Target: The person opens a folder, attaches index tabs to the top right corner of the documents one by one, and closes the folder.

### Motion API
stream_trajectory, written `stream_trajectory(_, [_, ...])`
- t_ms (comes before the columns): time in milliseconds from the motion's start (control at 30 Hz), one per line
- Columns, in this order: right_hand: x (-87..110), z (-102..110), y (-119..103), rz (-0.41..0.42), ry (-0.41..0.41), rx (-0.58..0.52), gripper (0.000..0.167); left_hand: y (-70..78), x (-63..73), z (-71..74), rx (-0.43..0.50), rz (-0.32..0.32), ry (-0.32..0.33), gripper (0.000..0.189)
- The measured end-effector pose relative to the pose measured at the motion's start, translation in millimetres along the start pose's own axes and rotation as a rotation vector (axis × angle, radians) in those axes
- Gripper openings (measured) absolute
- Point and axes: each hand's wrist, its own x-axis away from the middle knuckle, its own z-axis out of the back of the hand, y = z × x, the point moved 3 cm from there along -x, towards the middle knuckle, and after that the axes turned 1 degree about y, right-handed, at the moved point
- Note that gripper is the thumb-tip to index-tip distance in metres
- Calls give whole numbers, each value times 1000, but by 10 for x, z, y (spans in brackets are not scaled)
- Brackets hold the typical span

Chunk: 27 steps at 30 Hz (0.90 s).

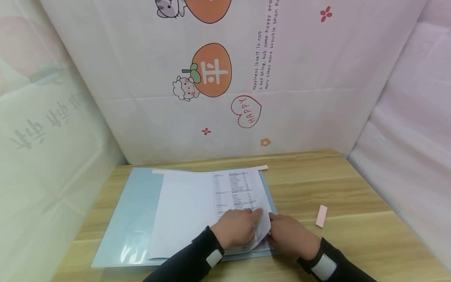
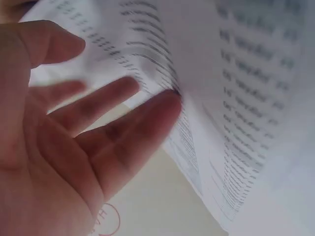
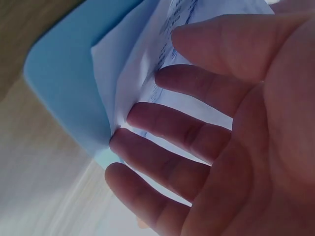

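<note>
A light blue folder (image 1: 123, 231) lies spread on the table, with a blank white sheet (image 1: 183, 203) on its left part and a printed page (image 1: 234, 190) on its right. The page's lower right part curls up between both hands. My left hand (image 1: 237, 229) is over it; in the left wrist view its fingers (image 2: 138, 142) reach out along the printed paper, thumb apart. At the lower right corner is my right hand (image 1: 294, 236). Its fingers (image 3: 182, 125) are spread and slightly bent, their tips at the edges of the stacked sheets (image 3: 110, 73) in the right wrist view.
A small pale pink strip (image 1: 321, 216) lies on the wooden table (image 1: 352, 199) right of the folder. Another pink strip (image 1: 261, 168) sticks out at the folder's top right. Printed white cloth (image 1: 299, 117) hangs behind and at both sides.
</note>
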Motion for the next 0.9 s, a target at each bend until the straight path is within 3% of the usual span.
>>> stream_trajectory(100, [-1,-7,-14,-23,-18,-1,22,4,-92,-18,18,-3,24,67])
stream_trajectory(167, [-5,-17,-20,-25,-28,9,26,17,-130,-32,8,-11,18,66])
stream_trajectory(433, [-18,-26,-46,0,-47,11,16,40,-110,14,-124,-29,26,26])
stream_trajectory(667, [-29,-9,-82,29,-52,57,25,-43,59,75,-172,-32,105,12])
stream_trajectory(800, [-30,-14,-88,27,-75,54,27,-106,230,155,-92,-8,108,18])
stream_trajectory(900, [-33,-20,-88,12,-98,43,28,-163,386,198,0,48,81,33])
